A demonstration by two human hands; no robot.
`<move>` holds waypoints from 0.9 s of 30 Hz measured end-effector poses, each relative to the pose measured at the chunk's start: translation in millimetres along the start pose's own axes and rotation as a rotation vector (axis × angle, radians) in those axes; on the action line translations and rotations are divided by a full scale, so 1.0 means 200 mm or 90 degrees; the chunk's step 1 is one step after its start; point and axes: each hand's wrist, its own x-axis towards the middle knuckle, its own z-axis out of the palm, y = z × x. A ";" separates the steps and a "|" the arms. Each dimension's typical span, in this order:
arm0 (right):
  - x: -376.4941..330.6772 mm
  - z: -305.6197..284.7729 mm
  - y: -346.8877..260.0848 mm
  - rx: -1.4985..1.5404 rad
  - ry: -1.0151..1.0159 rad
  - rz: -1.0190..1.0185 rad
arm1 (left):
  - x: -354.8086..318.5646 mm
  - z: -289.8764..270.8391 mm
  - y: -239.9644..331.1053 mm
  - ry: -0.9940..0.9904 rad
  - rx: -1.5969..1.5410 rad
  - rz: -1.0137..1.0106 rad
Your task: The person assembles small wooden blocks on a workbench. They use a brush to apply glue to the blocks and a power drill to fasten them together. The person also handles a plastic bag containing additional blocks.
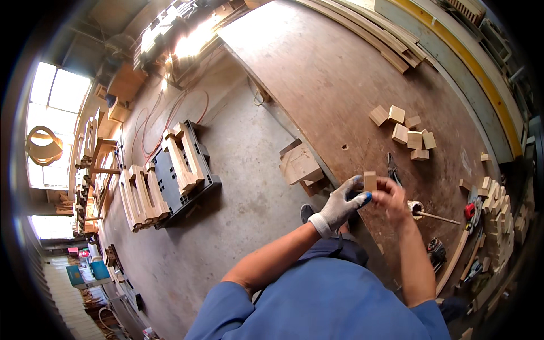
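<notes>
A small pale wooden block (370, 181) is held up between my hands, just past the table's near edge. My left hand (341, 206), in a whitish glove with blue fingertips, has its thumb and forefinger closed at the block's left side. Bare and curled, my right hand (391, 197) grips the block from the right; some of its fingers are hidden. Beyond my right hand lie pliers (392, 165) with dark handles. A stick rests in a glue-stained pot (416, 210) to the right.
Several loose wooden blocks (413, 139) lie on the brown tabletop (317, 85). More blocks are stacked (498, 212) at the right edge, near a red tape measure (470, 211). Long boards (368, 31) lie at the back. On the floor, wooden frames (184, 161) sit on a black pallet (212, 182).
</notes>
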 end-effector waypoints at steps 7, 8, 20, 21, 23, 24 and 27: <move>-0.43 0.01 0.23 0.108 0.158 -0.009 | -0.01 0.09 -0.03 -0.164 -0.045 -0.071; -0.46 -0.06 0.30 0.045 0.225 -0.012 | 0.01 0.09 -0.10 -0.160 -0.052 -0.087; -0.51 -0.55 0.27 -0.218 0.667 -0.140 | 0.20 0.21 -0.14 -0.196 -0.420 -0.351; -0.51 -0.56 0.28 -0.229 0.664 -0.156 | 0.21 0.21 -0.14 -0.194 -0.412 -0.362; -0.55 -0.53 0.22 -0.272 0.653 -0.174 | 0.21 0.21 -0.16 -0.186 -0.404 -0.383; -0.57 -0.53 0.22 -0.260 0.663 -0.203 | 0.22 0.22 -0.17 -0.178 -0.411 -0.390; -0.65 -0.51 0.15 -0.221 0.687 -0.222 | 0.22 0.25 -0.16 -0.172 -0.435 -0.404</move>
